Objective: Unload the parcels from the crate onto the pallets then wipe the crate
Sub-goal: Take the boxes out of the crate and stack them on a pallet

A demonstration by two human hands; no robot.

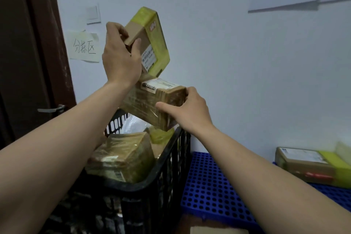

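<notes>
Left hand (119,59) grips yellow parcel (153,34), right hand (190,112) grips brown parcel (150,104); I'd lift both clear of crate (163,165) rim, then onto pallet (209,186).

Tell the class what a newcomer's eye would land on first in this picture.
The left hand grips a yellow-taped parcel high at centre, and the right hand holds a brown parcel just below it. Under them stands the black crate, with more parcels inside, beside a blue pallet.
</notes>
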